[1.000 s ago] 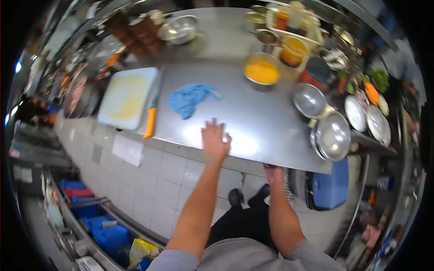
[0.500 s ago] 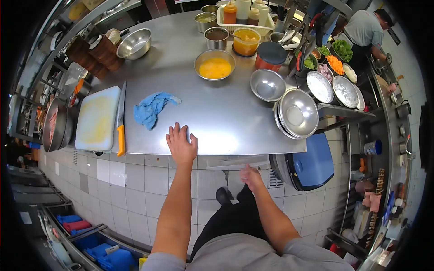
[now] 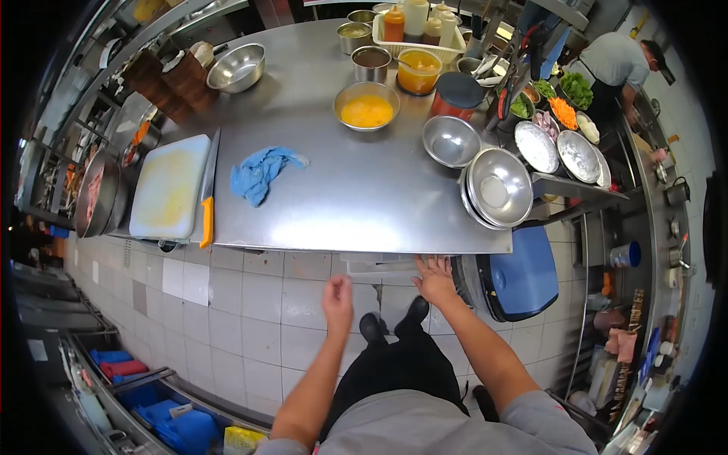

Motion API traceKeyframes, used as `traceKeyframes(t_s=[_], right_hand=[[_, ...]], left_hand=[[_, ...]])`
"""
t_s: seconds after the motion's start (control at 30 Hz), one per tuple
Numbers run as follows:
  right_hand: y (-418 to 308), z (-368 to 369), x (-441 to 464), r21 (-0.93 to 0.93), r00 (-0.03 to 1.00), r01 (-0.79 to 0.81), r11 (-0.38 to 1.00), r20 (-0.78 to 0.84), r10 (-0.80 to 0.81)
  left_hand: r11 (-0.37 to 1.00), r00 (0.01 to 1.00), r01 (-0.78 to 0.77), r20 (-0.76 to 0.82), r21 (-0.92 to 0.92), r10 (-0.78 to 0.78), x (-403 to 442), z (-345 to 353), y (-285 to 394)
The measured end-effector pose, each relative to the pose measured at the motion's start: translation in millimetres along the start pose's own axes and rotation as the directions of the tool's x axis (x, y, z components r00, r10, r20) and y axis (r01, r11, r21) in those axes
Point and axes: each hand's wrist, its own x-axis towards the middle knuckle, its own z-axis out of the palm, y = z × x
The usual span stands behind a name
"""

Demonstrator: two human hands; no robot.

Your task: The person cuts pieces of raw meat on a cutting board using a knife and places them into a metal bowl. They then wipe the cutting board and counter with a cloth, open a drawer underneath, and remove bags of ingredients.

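My left hand hangs in front of the steel table's near edge, fingers curled in, with nothing seen in it. My right hand is open, fingers stretched toward the underside of the table edge. It is beside a clear plastic bin that shows partly under the table; whether the fingertips touch anything is hidden. On the steel table lies a crumpled blue cloth. Farther back stands a metal bowl of beaten egg.
At left lie a white cutting board and a knife with an orange handle. Metal bowls stack at the right corner, above a blue-lidded bin. Squeeze bottles stand at the back. A co-worker bends at far right.
My left hand has lifted off the tabletop, drawn back toward me and curled. My right hand has moved forward to the table edge and its fingers have spread.
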Motion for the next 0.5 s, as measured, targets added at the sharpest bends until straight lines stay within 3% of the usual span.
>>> traceKeyframes(t_s=[0.03,0.07,0.1,0.2,0.33,0.5], right_hand=[[0.0,-1.2,0.1,-0.01,1.0,0.006,1.0,0.006,-0.006],[-0.7,-1.5,0.8,-0.027,0.999,-0.001,1.0,0.032,0.002],[-1.9,-2.8,1.3,-0.048,0.998,-0.004,0.999,0.06,0.007],[-6.7,-14.3,4.0,-0.1,0.993,-0.015,0.995,0.114,0.027],[-14.3,-24.9,7.9,-0.146,0.98,-0.007,0.989,0.197,0.036],[-10.3,-24.8,11.9,-0.188,0.98,-0.004,0.982,0.193,0.041]], left_hand=[[0.926,0.953,0.303,0.067,-0.227,-0.295,-24.2,14.3,-21.6],[0.748,0.839,0.522,0.086,-0.41,-0.538,-34.6,26.9,-25.3],[0.484,0.666,0.665,0.157,-0.569,-0.73,-43.0,37.2,-28.6],[0.458,0.689,0.6,0.133,-0.656,-0.712,-22.5,75.9,-83.1],[0.393,0.705,0.483,0.082,-0.782,-0.704,14.3,116.4,-64.8],[0.511,0.68,0.583,0.034,-0.631,-0.733,23.9,121.3,-68.9]])
